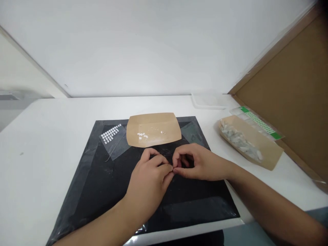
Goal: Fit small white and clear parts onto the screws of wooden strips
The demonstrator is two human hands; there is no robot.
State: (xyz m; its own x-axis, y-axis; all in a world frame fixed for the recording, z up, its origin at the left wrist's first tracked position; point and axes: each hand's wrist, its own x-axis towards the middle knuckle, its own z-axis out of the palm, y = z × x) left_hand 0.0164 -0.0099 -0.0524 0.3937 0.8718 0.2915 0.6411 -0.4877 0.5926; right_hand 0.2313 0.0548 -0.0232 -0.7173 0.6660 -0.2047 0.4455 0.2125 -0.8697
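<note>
My left hand (152,174) and my right hand (196,162) meet over the black mat (115,191), with thumb and forefinger of each pinched together. Their fingertips touch or nearly touch. Whatever lies between them is too small or hidden to make out. Just beyond the hands is a brown paper tray (153,119) with several small white pieces (142,135) in it. To the left of this tray, a clear sheet (118,147) bears rows of white stickers (110,133).
On the right a second brown tray (266,152) holds a heap of whitish translucent pieces (239,140). Behind it lies a green-and-clear sheet (261,123) beside a brown board (289,85). A translucent shallow container (208,101) stands against the white back wall (143,48).
</note>
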